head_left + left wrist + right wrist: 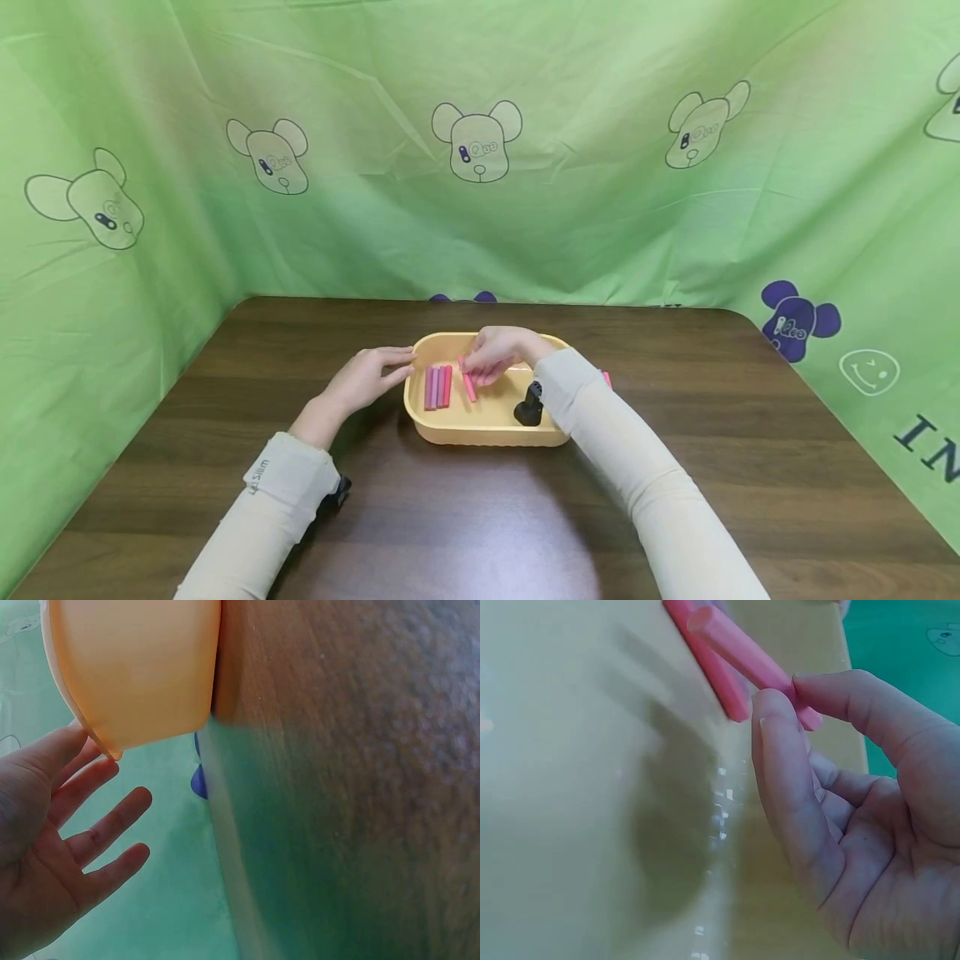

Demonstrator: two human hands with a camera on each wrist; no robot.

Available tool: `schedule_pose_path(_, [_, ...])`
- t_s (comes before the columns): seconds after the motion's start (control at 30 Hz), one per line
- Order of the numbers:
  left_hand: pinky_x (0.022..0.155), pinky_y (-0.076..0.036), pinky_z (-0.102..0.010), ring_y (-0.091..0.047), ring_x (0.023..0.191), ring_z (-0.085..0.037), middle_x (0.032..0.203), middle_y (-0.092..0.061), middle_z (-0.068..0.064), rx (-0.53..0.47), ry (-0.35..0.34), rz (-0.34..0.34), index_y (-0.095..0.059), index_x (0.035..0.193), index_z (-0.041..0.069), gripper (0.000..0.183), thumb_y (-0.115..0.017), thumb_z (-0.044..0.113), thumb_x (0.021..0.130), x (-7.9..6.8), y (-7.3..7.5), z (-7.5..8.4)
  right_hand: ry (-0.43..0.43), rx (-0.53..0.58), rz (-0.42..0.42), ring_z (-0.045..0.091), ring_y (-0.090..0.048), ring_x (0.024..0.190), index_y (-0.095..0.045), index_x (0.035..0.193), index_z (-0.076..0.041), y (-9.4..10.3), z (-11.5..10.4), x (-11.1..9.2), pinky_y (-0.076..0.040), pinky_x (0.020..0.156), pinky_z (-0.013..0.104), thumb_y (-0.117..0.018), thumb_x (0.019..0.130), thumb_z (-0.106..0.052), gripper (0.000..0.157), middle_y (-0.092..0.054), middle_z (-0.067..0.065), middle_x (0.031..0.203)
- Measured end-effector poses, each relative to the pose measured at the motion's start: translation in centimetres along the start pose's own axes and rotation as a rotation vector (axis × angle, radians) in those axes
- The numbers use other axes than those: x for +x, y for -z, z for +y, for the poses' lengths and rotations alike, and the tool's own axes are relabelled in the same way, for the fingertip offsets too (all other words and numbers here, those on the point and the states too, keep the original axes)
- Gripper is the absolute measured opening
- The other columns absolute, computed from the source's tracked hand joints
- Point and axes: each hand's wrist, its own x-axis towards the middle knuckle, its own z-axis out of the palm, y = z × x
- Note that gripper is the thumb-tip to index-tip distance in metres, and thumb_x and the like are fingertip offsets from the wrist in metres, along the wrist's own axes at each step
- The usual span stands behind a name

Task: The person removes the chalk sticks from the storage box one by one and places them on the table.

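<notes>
A shallow yellow basin (480, 435) with rounded ends stands on the table. Inside it, my right hand (497, 352) pinches a pink stick (750, 656) between thumb and fingertips, one end pointing away from the palm. Left of that stick, several pink and purple sticks (438, 388) lie side by side on the basin's floor. In the right wrist view, a darker pink stick (709, 664) shows just behind the held one. My left hand (362, 382) touches the basin's left rim with its fingertips. Its fingers are spread and mostly straight in the left wrist view (67, 832).
Bright pink pieces (606, 380) peek out beyond the right forearm, which covers the basin's right end. A black wrist camera (529, 407) hangs under the right cuff, over the basin. Green printed cloth (480, 242) walls in the brown wooden table (450, 517).
</notes>
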Motion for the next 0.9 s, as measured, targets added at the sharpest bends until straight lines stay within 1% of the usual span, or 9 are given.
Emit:
schedule_pose_path(0.4, [0.106,-0.041,-0.044,-0.053,0.124,-0.028,0.129,-0.059,-0.011,0.000,-0.006,0.004,-0.062,0.123,0.005,0.036,-0.061,0.022,0.091,-0.1,-0.1,0.1,0.049,-0.020,0.013,0.004,-0.060,0.057,-0.065,0.083,-0.002,1.1,0.4,-1.9,-0.055,0.060,0.018,-0.059,0.089,-0.014,0.015,-0.064,-0.002,0.064])
schedule_pose_path(0.57, [0.106,-0.040,-0.045,-0.052,0.125,-0.028,0.130,-0.059,-0.012,-0.004,0.005,-0.006,-0.061,0.124,0.005,0.037,-0.060,0.022,0.091,-0.1,-0.1,0.1,0.063,-0.006,0.012,0.005,-0.062,0.059,-0.065,0.085,-0.002,1.7,0.7,-2.6,-0.056,0.064,0.020,-0.058,0.090,-0.015,0.015,-0.065,-0.001,0.067])
schedule_pose_path(0.7, [0.106,-0.040,-0.045,-0.052,0.125,-0.028,0.130,-0.059,-0.012,-0.004,0.003,-0.005,-0.061,0.124,0.005,0.037,-0.060,0.022,0.091,-0.1,-0.1,0.1,0.081,0.014,0.012,0.005,-0.062,0.060,-0.065,0.085,-0.001,2.1,1.0,-3.2,-0.057,0.064,0.021,-0.058,0.090,-0.015,0.016,-0.065,-0.001,0.067])
schedule_pose_path(0.9, [0.106,-0.041,-0.045,-0.053,0.125,-0.028,0.129,-0.059,-0.012,0.000,-0.002,-0.003,-0.061,0.124,0.005,0.037,-0.060,0.022,0.091,-0.1,-0.1,0.1,0.089,0.028,0.024,0.005,-0.063,0.060,-0.064,0.083,-0.002,2.4,1.5,-3.9,-0.057,0.065,0.021,-0.058,0.090,-0.015,0.015,-0.065,-0.001,0.066])
